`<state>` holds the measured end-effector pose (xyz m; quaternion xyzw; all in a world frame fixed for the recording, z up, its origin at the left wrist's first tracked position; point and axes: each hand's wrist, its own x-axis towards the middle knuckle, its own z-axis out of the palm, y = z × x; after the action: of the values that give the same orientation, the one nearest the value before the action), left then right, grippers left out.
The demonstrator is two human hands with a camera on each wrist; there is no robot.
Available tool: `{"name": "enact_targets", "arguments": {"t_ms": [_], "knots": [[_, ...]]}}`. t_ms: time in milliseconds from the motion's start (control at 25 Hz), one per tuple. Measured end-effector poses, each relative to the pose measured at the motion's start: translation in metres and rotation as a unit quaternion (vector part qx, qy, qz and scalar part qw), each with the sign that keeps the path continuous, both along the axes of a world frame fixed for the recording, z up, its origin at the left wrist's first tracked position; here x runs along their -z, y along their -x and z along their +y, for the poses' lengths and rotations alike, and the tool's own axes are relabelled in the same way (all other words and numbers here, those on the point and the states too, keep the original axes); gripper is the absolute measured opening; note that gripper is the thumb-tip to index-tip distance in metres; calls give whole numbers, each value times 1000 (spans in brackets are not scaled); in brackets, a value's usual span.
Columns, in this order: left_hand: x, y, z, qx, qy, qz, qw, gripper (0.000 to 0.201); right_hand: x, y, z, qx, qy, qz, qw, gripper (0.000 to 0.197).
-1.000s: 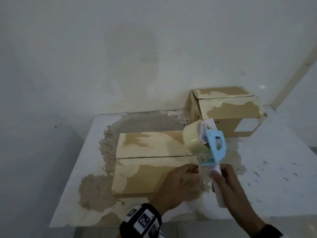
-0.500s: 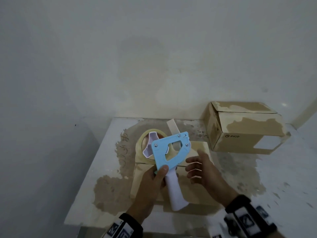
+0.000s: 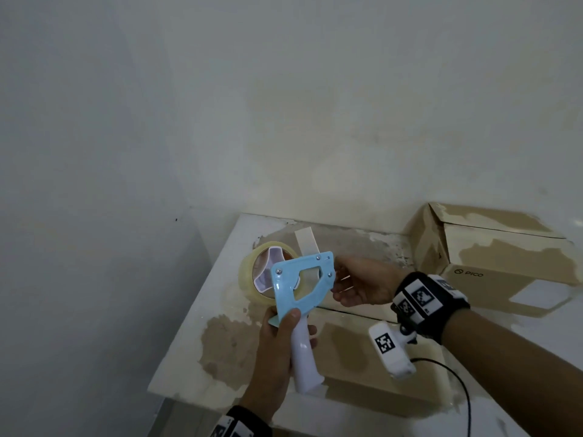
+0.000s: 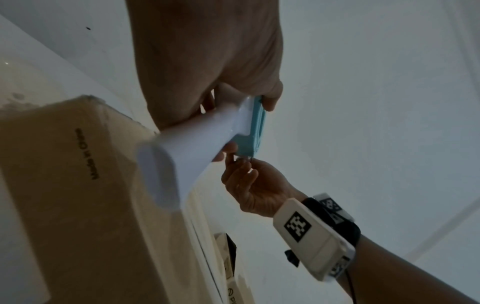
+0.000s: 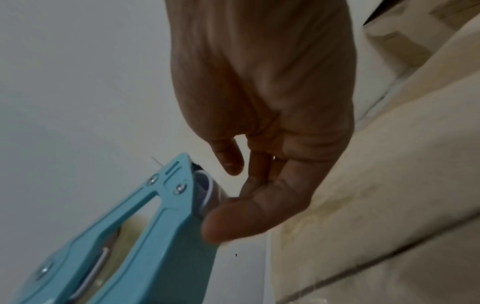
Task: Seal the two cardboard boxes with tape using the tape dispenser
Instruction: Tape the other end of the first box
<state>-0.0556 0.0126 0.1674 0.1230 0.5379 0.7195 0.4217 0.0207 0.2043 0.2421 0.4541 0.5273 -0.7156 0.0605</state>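
Note:
A tape dispenser (image 3: 303,279) with a blue frame, a white handle and a clear tape roll (image 3: 252,272) is held up over the near cardboard box (image 3: 362,357). My left hand (image 3: 280,339) grips its white handle (image 4: 187,139). A loose strip of tape (image 3: 306,241) stands up behind the frame. My right hand (image 3: 339,285) reaches in from the right; its thumb (image 5: 233,216) and fingertips close on the roller at the dispenser's front end (image 5: 205,189). The near box's top seam runs under my right wrist. The second box (image 3: 492,257) stands at the back right.
Both boxes sit on a white table (image 3: 195,357) with worn brown patches, pushed into a corner of pale walls. Its left and front edges are close to my left hand. A black cable (image 3: 463,389) hangs from my right wrist device.
The dispenser passed from my right hand to my left and was lifted off the box's right end. My right hand has since moved in to its front end.

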Motion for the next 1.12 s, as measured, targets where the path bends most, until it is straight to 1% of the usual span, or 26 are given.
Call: {"name": "enact_targets", "arguments": {"t_ms": [40,80,160,240,360,480,560,680,800,880,960,1040,1120], "knots": [[0,2,0,-9,8,13,1000,55,-2,9,2,-10,-2,-10,1000,30],[1,5,0,-18,18,23,999,56,-4,17,3,-24,-9,-18,999,35],[-2,7,3,-56,36,38,997,38,-6,34,5,-70,-36,-30,996,38],[-2,11,4,-93,59,44,993,30,-7,53,4,-121,-81,-45,988,31],[0,14,4,-134,55,52,988,35,-9,80,5,-184,-172,-77,965,28],[2,18,5,-167,50,42,984,38,-8,105,8,-224,-224,-93,944,27],[1,21,10,-183,54,31,981,37,-1,118,12,-248,-274,-111,922,25],[1,23,15,-199,65,-8,978,35,13,134,18,-292,-315,-130,894,20],[6,24,15,-200,74,-62,975,36,26,140,32,-280,-366,-122,879,19],[9,24,15,-201,75,-88,973,34,29,143,42,-297,-361,-111,877,19],[11,22,19,-205,74,-108,970,30,32,146,47,-325,-354,-116,869,22],[11,23,29,-213,76,-141,964,29,37,151,51,-340,-370,-125,856,26],[11,24,38,-217,74,-178,957,35,46,154,51,-350,-405,-130,835,26]]}}
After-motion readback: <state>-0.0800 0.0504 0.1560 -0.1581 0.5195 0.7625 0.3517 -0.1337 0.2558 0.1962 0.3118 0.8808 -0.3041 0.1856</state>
